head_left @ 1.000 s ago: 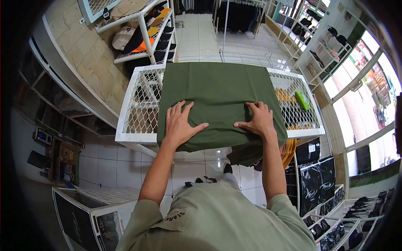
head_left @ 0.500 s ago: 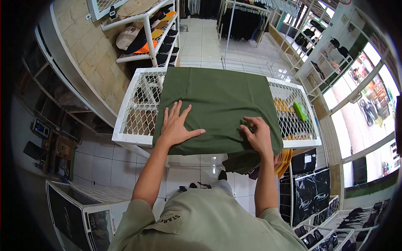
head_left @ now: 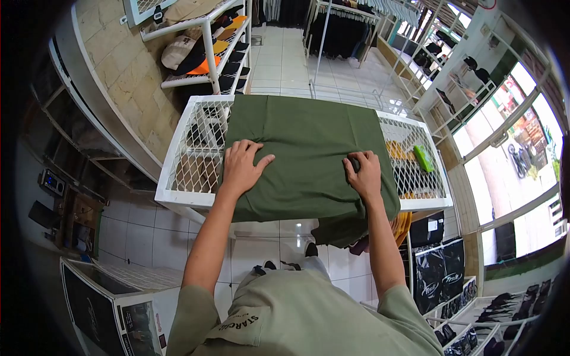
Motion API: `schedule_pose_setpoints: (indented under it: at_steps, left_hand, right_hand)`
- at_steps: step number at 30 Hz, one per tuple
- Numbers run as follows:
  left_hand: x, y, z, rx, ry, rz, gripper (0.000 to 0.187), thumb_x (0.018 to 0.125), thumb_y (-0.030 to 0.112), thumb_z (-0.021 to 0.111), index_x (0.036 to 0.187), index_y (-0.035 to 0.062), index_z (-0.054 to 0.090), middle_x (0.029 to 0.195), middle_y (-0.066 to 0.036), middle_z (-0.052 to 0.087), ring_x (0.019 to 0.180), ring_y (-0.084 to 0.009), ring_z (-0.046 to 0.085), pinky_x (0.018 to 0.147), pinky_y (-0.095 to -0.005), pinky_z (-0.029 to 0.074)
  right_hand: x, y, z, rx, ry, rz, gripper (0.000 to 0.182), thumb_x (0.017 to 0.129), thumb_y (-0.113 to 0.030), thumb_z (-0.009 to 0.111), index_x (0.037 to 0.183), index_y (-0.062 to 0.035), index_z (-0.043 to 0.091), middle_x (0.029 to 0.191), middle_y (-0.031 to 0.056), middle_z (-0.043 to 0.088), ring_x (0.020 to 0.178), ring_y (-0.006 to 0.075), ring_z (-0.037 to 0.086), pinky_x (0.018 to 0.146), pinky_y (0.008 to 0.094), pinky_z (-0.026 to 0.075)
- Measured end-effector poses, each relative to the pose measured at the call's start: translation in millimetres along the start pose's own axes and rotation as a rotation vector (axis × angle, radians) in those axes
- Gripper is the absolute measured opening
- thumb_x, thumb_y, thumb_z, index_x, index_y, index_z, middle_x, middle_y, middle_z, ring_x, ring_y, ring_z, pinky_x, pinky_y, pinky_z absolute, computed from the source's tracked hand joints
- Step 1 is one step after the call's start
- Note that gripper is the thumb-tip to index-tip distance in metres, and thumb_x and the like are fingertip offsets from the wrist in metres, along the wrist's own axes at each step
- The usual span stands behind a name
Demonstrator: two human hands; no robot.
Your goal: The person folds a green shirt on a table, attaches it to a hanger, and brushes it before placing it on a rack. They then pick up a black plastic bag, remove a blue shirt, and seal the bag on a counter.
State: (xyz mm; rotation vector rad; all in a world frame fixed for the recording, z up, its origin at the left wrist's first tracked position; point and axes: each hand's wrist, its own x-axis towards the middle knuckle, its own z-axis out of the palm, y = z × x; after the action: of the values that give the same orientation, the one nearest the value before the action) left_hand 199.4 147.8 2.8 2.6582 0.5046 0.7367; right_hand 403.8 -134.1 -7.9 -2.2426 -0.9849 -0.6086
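A dark green cloth (head_left: 306, 142) lies spread across the middle of a white mesh-topped table (head_left: 185, 197), with its near edge draped over the front. My left hand (head_left: 242, 169) rests on the cloth's left part, fingers bent and thumb held apart. On the right part lies my right hand (head_left: 364, 175), its fingers curled and the thumb a little away from them. Small creases run through the fabric near both hands. More dark green fabric (head_left: 341, 231) hangs below the front edge, partly behind my right forearm.
A bright green packet (head_left: 423, 158) lies on the mesh at the table's right. Yellow clothing (head_left: 402, 228) hangs under that side. Caps (head_left: 178, 53) fill a white rack at the back left. Clothes racks (head_left: 338, 35) stand behind, and black packaged goods (head_left: 439, 276) are at lower right.
My left hand has slid slightly away from me and to the left, its spread fingers now bent. My right hand has moved a little farther from me, and the cloth's creases have shifted.
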Motion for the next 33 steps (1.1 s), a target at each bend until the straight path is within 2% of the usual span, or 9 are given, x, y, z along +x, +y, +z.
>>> schedule_pose_setpoints:
  at_steps: [9, 12, 14, 17, 20, 25, 28, 30, 33]
  left_hand:
    - [-4.5, 5.6, 3.6, 0.148, 0.098, 0.06, 0.054, 0.093, 0.046, 0.068, 0.126, 0.0034, 0.068, 0.119, -0.015, 0.059, 0.116, -0.0319, 0.054, 0.101, -0.044, 0.041]
    - [-3.2, 1.0, 9.8, 0.178, 0.031, 0.056, 0.06, 0.096, 0.048, 0.064, 0.137, 0.0046, 0.062, 0.133, -0.02, 0.057, 0.127, -0.0349, 0.051, 0.108, -0.0466, 0.038]
    - [-1.6, -3.7, 15.3, 0.185, -0.024, 0.057, 0.069, 0.098, 0.051, 0.059, 0.15, 0.0074, 0.05, 0.153, -0.025, 0.044, 0.144, -0.0386, 0.04, 0.119, -0.0515, 0.028]
    - [0.9, -8.7, 12.6, 0.161, -0.146, 0.036, 0.075, 0.099, 0.054, 0.055, 0.158, 0.0107, 0.039, 0.164, -0.027, 0.028, 0.153, -0.0403, 0.026, 0.124, -0.0563, 0.018]
    - [0.9, -10.2, 13.3, 0.18, -0.183, 0.028, 0.074, 0.099, 0.053, 0.055, 0.159, 0.0116, 0.038, 0.166, -0.025, 0.026, 0.154, -0.0385, 0.024, 0.124, -0.0578, 0.016]
    - [-6.9, -3.2, 8.1, 0.125, -0.144, 0.02, 0.071, 0.099, 0.051, 0.058, 0.156, 0.0109, 0.042, 0.161, -0.024, 0.036, 0.151, -0.0375, 0.033, 0.123, -0.0557, 0.022]
    - [-32.9, 6.1, -14.3, 0.002, -0.151, 0.03, 0.066, 0.098, 0.049, 0.062, 0.148, 0.0081, 0.052, 0.154, -0.023, 0.047, 0.147, -0.0379, 0.04, 0.122, -0.0539, 0.026]
    - [-60.3, 15.0, -38.0, -0.054, -0.172, 0.063, 0.063, 0.097, 0.049, 0.064, 0.143, 0.006, 0.059, 0.15, -0.023, 0.052, 0.144, -0.0386, 0.043, 0.121, -0.0532, 0.028]
    - [-100.8, 16.5, -57.2, -0.169, -0.188, 0.068, 0.05, 0.092, 0.035, 0.074, 0.134, 0.0081, 0.068, 0.146, -0.017, 0.058, 0.143, -0.0359, 0.046, 0.121, -0.0528, 0.029]
  right_hand:
    - [-3.0, -1.9, 0.1, -0.121, 0.008, -0.012, 0.026, 0.088, -0.03, 0.076, 0.105, -0.0101, 0.072, 0.104, 0.0112, 0.063, 0.102, 0.0312, 0.059, 0.087, 0.0426, 0.045]
    - [-3.0, -3.2, -0.5, -0.122, -0.001, -0.004, 0.028, 0.087, -0.029, 0.075, 0.106, -0.0097, 0.071, 0.106, 0.0117, 0.063, 0.103, 0.0312, 0.059, 0.088, 0.0431, 0.044]
    - [-2.5, -0.8, 1.5, -0.125, 0.004, -0.006, 0.03, 0.087, -0.031, 0.074, 0.107, -0.0089, 0.07, 0.107, 0.0124, 0.062, 0.104, 0.0315, 0.058, 0.089, 0.0437, 0.044]
    - [-4.9, -3.6, -0.5, -0.147, -0.007, 0.005, 0.037, 0.086, -0.035, 0.073, 0.111, -0.008, 0.07, 0.11, 0.0135, 0.062, 0.106, 0.0319, 0.057, 0.09, 0.0447, 0.043]
    - [-4.7, -6.1, 1.3, -0.213, 0.014, 0.039, 0.044, 0.086, -0.039, 0.072, 0.117, -0.0077, 0.07, 0.116, 0.0145, 0.062, 0.11, 0.0322, 0.056, 0.094, 0.0455, 0.042]
    - [-11.9, -9.1, -4.1, -0.315, -0.011, 0.111, 0.054, 0.086, -0.043, 0.074, 0.126, -0.0079, 0.068, 0.127, 0.0147, 0.062, 0.117, 0.0318, 0.057, 0.101, 0.045, 0.041]
    - [-31.1, -12.8, -18.6, -0.205, 0.0, 0.048, 0.055, 0.085, -0.043, 0.076, 0.127, -0.0083, 0.068, 0.128, 0.0134, 0.064, 0.121, 0.0309, 0.056, 0.102, 0.0446, 0.04]
    - [-50.0, -26.9, -50.8, 0.055, -0.182, 0.048, 0.054, 0.083, -0.039, 0.08, 0.127, -0.0084, 0.069, 0.128, 0.0116, 0.066, 0.123, 0.0307, 0.056, 0.105, 0.0447, 0.039]
    - [-77.0, -43.2, -82.2, 0.161, -0.2, -0.03, 0.045, 0.081, -0.029, 0.082, 0.121, -0.0109, 0.073, 0.127, 0.0073, 0.067, 0.122, 0.03, 0.057, 0.106, 0.0447, 0.039]
